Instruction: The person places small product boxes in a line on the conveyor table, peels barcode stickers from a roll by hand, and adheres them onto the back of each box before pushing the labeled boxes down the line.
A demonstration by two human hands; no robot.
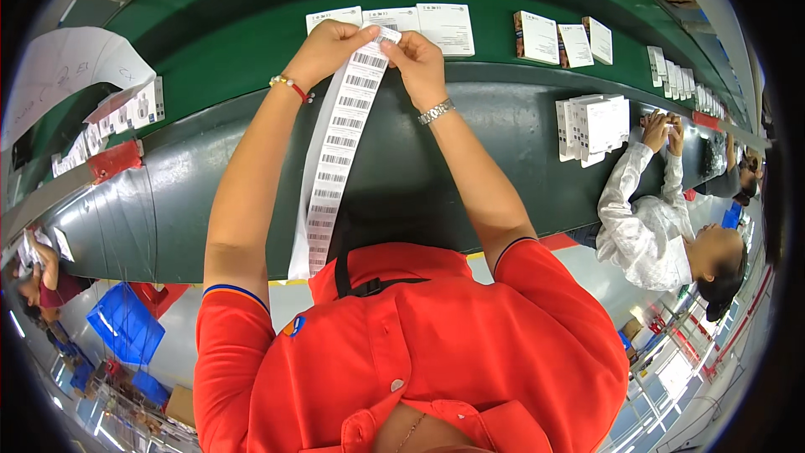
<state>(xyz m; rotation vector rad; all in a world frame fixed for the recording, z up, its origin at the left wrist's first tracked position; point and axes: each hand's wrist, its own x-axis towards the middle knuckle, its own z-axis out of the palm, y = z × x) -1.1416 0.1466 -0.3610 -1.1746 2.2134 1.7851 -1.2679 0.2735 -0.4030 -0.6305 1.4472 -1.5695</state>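
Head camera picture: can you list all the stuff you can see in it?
label strip: one, white with dark barcodes, hanging down from both hands
small boxes: three, white, on the belt just beyond the hands
more small boxes: three, white, farther right on the belt
box stack: one cluster, white, by a co-worker's hands
conveyor belt: one, green
co-worker's sleeve: one, white, right side
left hand: one, red bracelet, pinching the strip's top
right hand: one, silver watch, pinching the strip's top
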